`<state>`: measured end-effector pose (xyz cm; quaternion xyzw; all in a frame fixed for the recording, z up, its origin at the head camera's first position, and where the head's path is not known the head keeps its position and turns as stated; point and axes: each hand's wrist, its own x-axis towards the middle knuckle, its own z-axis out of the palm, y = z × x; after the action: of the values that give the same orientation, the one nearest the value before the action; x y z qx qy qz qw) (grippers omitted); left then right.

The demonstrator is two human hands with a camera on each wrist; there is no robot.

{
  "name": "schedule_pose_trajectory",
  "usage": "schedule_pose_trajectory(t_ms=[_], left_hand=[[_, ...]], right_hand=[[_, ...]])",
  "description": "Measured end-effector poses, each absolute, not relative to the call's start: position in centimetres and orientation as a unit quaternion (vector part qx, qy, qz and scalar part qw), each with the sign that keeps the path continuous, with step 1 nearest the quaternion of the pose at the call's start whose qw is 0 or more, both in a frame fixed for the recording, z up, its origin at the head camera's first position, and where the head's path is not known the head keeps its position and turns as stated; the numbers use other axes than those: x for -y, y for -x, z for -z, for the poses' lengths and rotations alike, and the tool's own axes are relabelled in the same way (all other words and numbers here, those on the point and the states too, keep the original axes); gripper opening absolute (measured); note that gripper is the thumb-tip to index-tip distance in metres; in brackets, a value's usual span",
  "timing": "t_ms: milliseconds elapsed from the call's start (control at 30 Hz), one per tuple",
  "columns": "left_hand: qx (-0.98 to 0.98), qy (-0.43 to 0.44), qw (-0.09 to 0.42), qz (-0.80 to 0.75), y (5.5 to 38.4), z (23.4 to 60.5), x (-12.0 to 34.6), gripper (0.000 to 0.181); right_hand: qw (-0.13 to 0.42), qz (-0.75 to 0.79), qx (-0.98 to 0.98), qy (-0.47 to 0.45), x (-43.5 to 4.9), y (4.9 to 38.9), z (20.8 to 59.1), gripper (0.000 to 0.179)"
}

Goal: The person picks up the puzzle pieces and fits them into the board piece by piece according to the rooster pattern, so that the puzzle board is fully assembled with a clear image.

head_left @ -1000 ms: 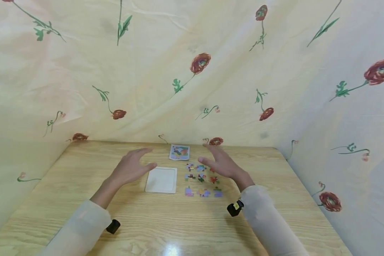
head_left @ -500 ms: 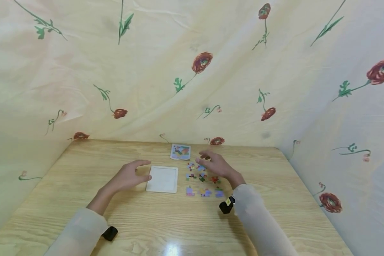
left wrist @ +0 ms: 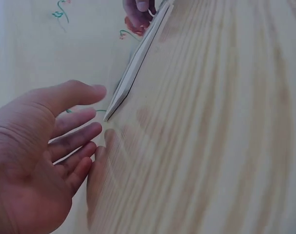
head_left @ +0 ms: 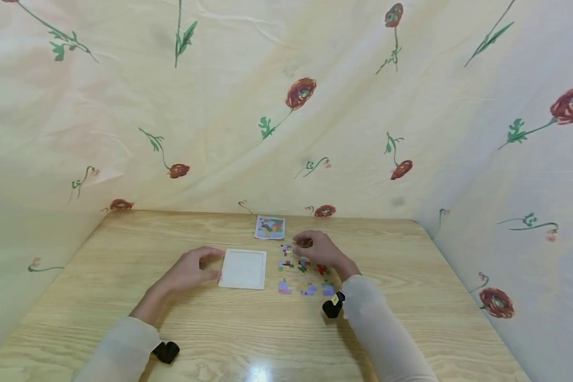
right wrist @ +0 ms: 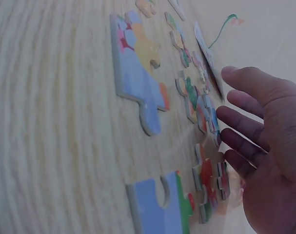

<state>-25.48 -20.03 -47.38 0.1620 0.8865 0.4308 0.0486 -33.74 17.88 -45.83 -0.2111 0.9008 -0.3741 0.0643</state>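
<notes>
Beginning at my left, I have the left hand point(head_left: 191, 269) low over the wooden table point(head_left: 210, 323), thumb and fingers parted and holding nothing. Just off its fingertips lies the white tray point(head_left: 242, 269), flat between the two hands; I can't tell whether the thumb meets its edge. Farther from me than both hands, and between them, is a small picture card point(head_left: 270, 227), printed side up.

Past the tray I come to the puzzle pieces point(head_left: 303, 266), loose and spread in rows. One multicoloured piece point(head_left: 285, 250) sits just left of the right hand's fingertips, and the rest that I can make out lie nearer to me than that hand or partly behind it. All of those lie outside the tray, to its right.

The right hand point(head_left: 320, 250) hangs over the far row, fingers bent down, thumb and fingertips apart as the right wrist view has it. A bluish piece point(right wrist: 213, 119) is right by those fingertips; contact I can't confirm.

I read this as the reach for a first piece, with the left hand standing by the tray. As I judge it, the next move calls for the right thumb and fingertips to pinch one thin piece by its edges without nudging its neighbours, and for the left hand to steady the tray.
</notes>
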Motion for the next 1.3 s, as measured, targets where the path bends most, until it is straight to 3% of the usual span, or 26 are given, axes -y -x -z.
schedule_pose_trajectory(t_ms=[433, 1300], left_hand=[[-0.884, -0.174, 0.045, -0.432, 25.6, 47.9, 19.5, 0.043], [-0.897, -0.175, 0.015, -0.405, 26.3, 48.5, 18.1, 0.043]], right_hand=[[0.048, 0.355, -0.903, 0.237, -17.1, 34.5, 46.9, 0.027], [0.028, 0.365, -0.9, 0.237, -15.3, 33.7, 46.6, 0.017]])
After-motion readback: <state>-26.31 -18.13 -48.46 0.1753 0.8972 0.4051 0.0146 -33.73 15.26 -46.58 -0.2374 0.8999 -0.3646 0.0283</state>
